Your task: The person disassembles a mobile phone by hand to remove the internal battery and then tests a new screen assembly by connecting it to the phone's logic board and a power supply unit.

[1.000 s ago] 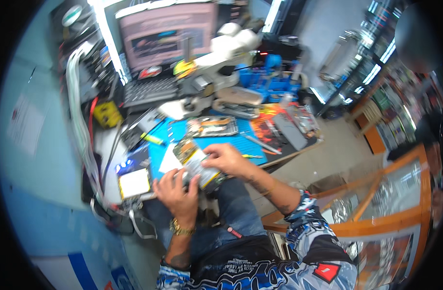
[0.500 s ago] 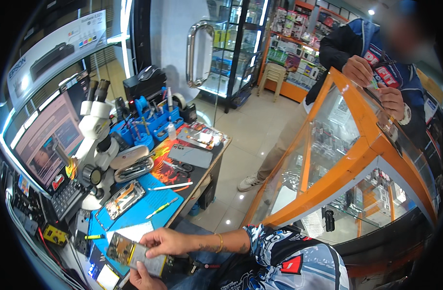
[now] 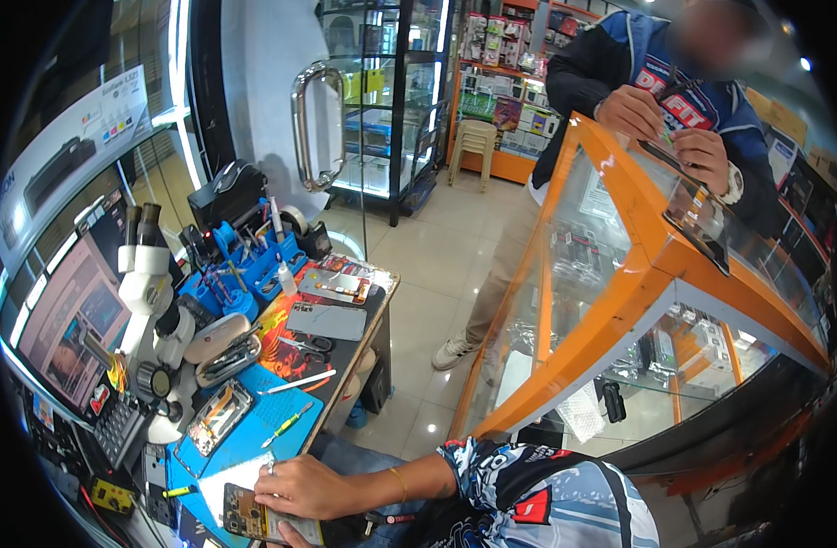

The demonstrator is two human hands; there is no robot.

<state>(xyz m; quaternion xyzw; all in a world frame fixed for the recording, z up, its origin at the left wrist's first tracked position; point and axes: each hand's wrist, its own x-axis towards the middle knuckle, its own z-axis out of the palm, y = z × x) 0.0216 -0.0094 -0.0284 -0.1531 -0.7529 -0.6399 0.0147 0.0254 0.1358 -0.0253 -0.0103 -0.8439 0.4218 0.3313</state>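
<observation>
**Opened smartphone (image 3: 245,517) lay under the right hand (image 3: 300,485), low beside the desk (image 3: 347,347)**

Clock directions ran from the smartphone, with twelve toward the top of the view. The phone sat near the lower edge, its back off and its brownish-gold inner parts exposed. The right hand came in from three o'clock, fingers curled over the phone's upper right part; whether they gripped it or only touched it, I could not tell. A thin bracelet (image 3: 399,483) circled that wrist. The left hand (image 3: 295,534) was mostly cut off at the lower edge, its thumb laid on the phone's lower side, holding it.

A bright white sheet (image 3: 219,477) lay just beyond at eleven o'clock, on a blue work mat (image 3: 263,388). Also on the mat, a second dismantled phone (image 3: 217,418) rested at eleven and a yellow-green screwdriver (image 3: 289,424) at one. A yellow marker-like stick (image 3: 179,491) lay at ten.

Farther up, an open tool case (image 3: 228,354) and a blue tool holder (image 3: 247,281) stood around twelve, a white microscope (image 3: 147,290) at eleven, and a laptop (image 3: 76,320) between ten and eleven. At two, well apart, rose an orange-framed glass display case (image 3: 651,260); behind it a person (image 3: 660,64) worked with both hands raised together.
</observation>
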